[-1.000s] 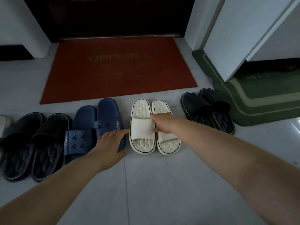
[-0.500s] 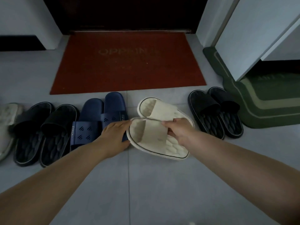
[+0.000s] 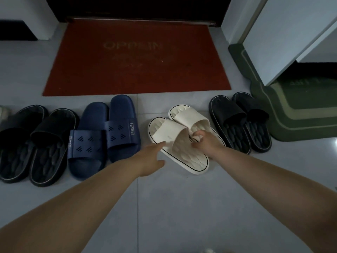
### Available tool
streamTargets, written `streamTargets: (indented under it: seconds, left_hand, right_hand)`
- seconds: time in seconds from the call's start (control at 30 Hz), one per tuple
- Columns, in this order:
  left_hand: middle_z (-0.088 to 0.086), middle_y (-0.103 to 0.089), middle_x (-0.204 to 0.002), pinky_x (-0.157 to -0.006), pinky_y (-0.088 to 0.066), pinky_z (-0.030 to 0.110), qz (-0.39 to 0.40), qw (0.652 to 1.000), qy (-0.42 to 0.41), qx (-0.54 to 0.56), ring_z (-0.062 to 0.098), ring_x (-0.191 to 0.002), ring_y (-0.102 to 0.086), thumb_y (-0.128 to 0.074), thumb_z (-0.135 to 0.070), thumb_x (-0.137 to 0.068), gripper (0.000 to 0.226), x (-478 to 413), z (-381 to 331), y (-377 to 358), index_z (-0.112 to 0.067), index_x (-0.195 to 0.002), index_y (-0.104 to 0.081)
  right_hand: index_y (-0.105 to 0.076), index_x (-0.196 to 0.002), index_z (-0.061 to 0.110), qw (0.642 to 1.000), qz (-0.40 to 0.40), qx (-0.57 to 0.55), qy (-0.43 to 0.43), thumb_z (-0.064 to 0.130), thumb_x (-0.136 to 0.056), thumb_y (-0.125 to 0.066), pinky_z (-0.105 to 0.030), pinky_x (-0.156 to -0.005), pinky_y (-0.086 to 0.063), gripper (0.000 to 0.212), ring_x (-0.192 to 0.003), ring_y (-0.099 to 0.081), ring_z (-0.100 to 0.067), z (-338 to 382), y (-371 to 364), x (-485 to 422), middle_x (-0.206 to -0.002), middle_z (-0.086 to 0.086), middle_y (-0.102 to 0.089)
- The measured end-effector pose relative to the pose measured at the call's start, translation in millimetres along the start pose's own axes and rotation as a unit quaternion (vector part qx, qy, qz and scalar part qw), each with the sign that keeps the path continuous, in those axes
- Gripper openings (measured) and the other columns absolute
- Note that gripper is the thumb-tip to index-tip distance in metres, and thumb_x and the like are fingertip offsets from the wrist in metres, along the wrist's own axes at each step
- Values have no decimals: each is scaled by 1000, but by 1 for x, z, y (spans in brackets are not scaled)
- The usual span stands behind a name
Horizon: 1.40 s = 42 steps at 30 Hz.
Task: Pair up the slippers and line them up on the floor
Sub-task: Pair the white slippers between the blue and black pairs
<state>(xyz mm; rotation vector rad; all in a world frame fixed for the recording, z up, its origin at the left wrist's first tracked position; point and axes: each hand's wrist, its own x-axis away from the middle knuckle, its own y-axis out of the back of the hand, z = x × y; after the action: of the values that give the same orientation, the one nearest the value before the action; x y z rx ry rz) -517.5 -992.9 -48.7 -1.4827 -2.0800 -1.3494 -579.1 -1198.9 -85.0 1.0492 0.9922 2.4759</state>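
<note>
A white pair of slippers (image 3: 179,141) lies skewed in the middle of the row, toes turned to the far left and heels toward me. My right hand (image 3: 205,144) has its fingers curled into the strap openings of both white slippers and grips them. Flat, with its fingers apart, my left hand (image 3: 151,158) touches the nearer white slipper's strap with its fingertips. A navy pair (image 3: 105,136) sits to the left, then a black pair (image 3: 32,143). Another black pair (image 3: 240,123) sits to the right of the white one.
A red doormat (image 3: 136,59) lies beyond the row, before a dark door. A green mat (image 3: 295,110) and a white cabinet (image 3: 284,37) stand at the right. A pale slipper (image 3: 3,114) shows at the far left edge. Grey floor tiles (image 3: 173,207) lie in front.
The white pair stood straight; my right hand has swung it askew, toes to the left. My left hand has moved from the navy slipper to the white strap.
</note>
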Motion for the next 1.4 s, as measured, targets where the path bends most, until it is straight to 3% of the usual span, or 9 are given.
streamTargets:
  seconds: [0.2, 0.33, 0.43, 0.7, 0.87, 0.97, 1.07, 1.27, 1.4]
  left_hand:
    - [10, -5, -159, -115, -28, 39, -57, 993, 25, 99, 29, -142, -27, -59, -40, -87, 96, -30, -16, -20, -32, -147, 15]
    - [7, 2, -160, -114, -25, 39, -113, 982, 29, 149, 27, -145, -19, -58, -28, -90, 90, -46, -20, -15, -27, -149, 10]
    - [3, -10, -160, -116, -27, 42, -131, 969, 28, 208, 26, -144, -25, -60, -24, -89, 88, -61, -13, -4, -31, -149, 5]
    - [14, -57, -126, -102, -42, 41, -153, 905, 43, 394, 27, -119, -54, -66, -14, -84, 44, -76, 6, 15, -11, -122, -45]
    - [10, -52, -123, -97, -46, 38, -173, 906, 11, 387, 21, -111, -54, -59, -7, -86, 48, -77, 3, 9, -25, -125, -37]
    - [9, -43, -122, -74, -45, 22, -185, 944, -16, 274, 18, -97, -52, -51, -2, -89, 44, -77, -1, 1, -33, -120, -42]
    - [2, -29, -143, -82, -37, 23, -167, 969, -21, 181, 22, -120, -45, -48, -1, -90, 53, -78, -4, -4, -22, -137, -40]
    - [-5, -23, -154, -88, -33, 23, -158, 976, -23, 148, 24, -131, -42, -44, -5, -93, 65, -83, 0, 6, -28, -148, -18]
    - [2, -30, -151, -89, -32, 24, -163, 975, -8, 151, 26, -129, -42, -43, -7, -95, 60, -86, -1, 10, -27, -147, -22]
  right_hand:
    - [-58, -112, 14, 994, 32, 38, 96, 25, -87, -61, -23, -73, -35, 28, -85, -51, -17, 0, -2, -5, -93, 1, -53]
    - [-46, -92, 31, 996, 28, 14, 81, 25, -86, -58, -35, -73, -45, 14, -78, -53, -21, 4, -3, -19, -85, 1, -54]
    - [-37, -71, 34, 995, 46, -6, 84, 15, -85, -54, -34, -70, -45, 29, -79, -51, -23, 8, 1, -29, -82, 2, -51]
    - [-37, -104, 28, 989, 118, -72, 54, 1, -85, -50, -25, -62, -41, 36, -84, -48, -19, 17, 9, -34, -101, -5, -51]
    - [-25, -134, 30, 994, 97, -38, 20, 11, -82, -53, -35, -77, -52, 62, -98, -56, -27, 23, 10, -39, -120, -13, -51]
    - [-29, -132, 31, 997, 75, -18, 17, 11, -77, -52, -39, -81, -52, 63, -106, -53, -32, 28, 9, -42, -119, -14, -49]
    - [-41, -112, 30, 994, 100, -29, 30, 5, -79, -49, -34, -70, -42, 42, -94, -49, -25, 28, 9, -41, -110, -12, -51]
    - [-13, -147, 33, 987, 126, -92, 40, 8, -91, -48, -20, -64, -43, 71, -105, -60, -24, 16, 16, -26, -118, -4, -57]
    - [-55, -119, 16, 992, -79, -89, 38, 2, -87, -45, -23, -74, -43, 36, -85, -57, -22, -18, 36, -19, -106, -3, -50]
